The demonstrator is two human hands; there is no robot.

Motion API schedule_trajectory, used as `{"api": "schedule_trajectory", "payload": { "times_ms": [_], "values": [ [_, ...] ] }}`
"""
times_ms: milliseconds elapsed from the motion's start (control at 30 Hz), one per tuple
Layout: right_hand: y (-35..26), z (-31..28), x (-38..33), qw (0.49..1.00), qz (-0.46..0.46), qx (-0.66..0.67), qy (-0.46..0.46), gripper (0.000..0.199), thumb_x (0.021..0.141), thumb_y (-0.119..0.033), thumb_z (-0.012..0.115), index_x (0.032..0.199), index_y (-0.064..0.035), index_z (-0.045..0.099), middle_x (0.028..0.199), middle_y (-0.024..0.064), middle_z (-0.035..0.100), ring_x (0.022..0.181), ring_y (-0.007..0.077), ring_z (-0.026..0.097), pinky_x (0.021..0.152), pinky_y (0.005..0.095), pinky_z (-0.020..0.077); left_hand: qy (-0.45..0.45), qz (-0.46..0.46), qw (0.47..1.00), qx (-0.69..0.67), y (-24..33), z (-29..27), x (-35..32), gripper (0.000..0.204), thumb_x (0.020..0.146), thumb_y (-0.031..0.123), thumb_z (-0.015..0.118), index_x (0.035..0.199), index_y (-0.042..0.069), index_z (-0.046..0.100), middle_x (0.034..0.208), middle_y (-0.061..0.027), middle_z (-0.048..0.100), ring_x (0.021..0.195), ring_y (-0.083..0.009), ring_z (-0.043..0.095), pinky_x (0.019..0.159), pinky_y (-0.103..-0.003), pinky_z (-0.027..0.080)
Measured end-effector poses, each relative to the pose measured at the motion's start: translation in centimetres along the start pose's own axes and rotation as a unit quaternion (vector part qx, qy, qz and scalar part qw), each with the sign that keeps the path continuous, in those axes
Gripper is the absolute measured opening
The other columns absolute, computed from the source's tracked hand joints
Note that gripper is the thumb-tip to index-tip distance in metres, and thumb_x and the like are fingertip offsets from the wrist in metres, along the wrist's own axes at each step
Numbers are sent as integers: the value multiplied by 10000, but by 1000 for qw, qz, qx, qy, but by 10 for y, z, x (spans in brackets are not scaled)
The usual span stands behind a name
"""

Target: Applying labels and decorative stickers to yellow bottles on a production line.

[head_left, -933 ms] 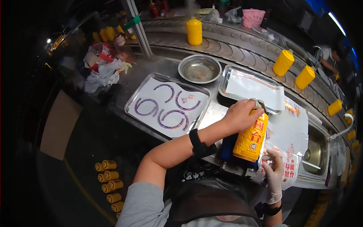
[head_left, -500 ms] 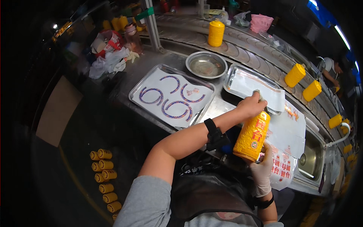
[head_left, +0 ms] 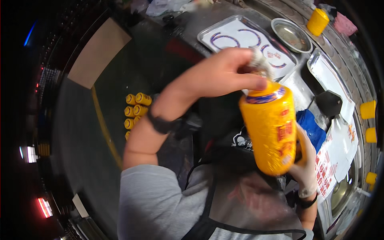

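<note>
A yellow bottle with a rough surface and red characters is tilted in front of my chest. Around its shoulder runs a blue and red patterned band. My bare left hand closes round the bottle's neck, the thumb near the band. Whitish crumpled material shows at those fingers; I cannot tell whether it is cloth or a finger covering. My right hand, in a pale glove, grips the bottle's lower right side, most of its fingers hidden behind it. A blue cloth lies just beyond the bottle.
A metal tray with curved patterned decals on white paper stands ahead, beside a round metal bowl. Decal sheets and a sink are at right. Yellow bottles stand on the conveyor; several more are at lower left.
The view has swung left, and the bottle is nearer and larger. My left hand is still at its neck, my right at its lower part. The shoulder band now shows.
</note>
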State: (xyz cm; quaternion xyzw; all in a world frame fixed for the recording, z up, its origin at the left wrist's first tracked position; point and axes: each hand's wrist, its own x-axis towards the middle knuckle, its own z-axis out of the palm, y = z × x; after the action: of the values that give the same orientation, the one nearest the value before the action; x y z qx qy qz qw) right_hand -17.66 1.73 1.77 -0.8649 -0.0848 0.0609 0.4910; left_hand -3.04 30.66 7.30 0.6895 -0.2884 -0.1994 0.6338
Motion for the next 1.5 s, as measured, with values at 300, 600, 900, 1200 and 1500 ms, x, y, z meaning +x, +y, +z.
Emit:
{"api": "schedule_trajectory", "payload": {
  "times_ms": [300,600,900,1200,1500],
  "values": [
    [4,-20,11,991,102,-78,26,714,705,44,688,1387,-81,520,1055,7,666,591,1,374,529,172,350,322,23,677,661,-16,-51,-172,236,780,107,734,897,-25,578,938,-207,594,904,-383,572,809,-446,473],
    [21,-65,-8,989,94,-69,93,507,854,57,611,1347,-41,547,1040,81,679,944,131,640,821,261,512,477,-283,588,589,-178,-85,-323,280,787,134,733,961,-45,607,1006,-249,627,954,-439,577,837,-500,460],
    [49,-117,-23,914,5,-383,131,325,907,-109,602,1223,-47,642,945,94,724,987,185,607,1094,361,302,544,-463,504,485,-264,-30,-405,312,787,199,734,968,-29,622,955,-243,658,921,-428,617,806,-497,489],
    [66,-124,-4,963,122,-191,149,368,965,-193,570,1303,-50,601,1200,60,628,1010,128,592,960,274,421,585,-561,401,427,-328,-62,-480,363,796,273,724,1019,8,616,1007,-183,679,944,-371,644,799,-455,520],
    [16,-88,83,969,168,-121,135,336,953,-165,601,1256,-21,618,1108,67,665,963,117,607,838,244,470,615,-621,317,368,-431,-141,-539,345,791,260,746,1014,47,591,993,-146,676,921,-345,656,750,-455,537]
  ]
}}
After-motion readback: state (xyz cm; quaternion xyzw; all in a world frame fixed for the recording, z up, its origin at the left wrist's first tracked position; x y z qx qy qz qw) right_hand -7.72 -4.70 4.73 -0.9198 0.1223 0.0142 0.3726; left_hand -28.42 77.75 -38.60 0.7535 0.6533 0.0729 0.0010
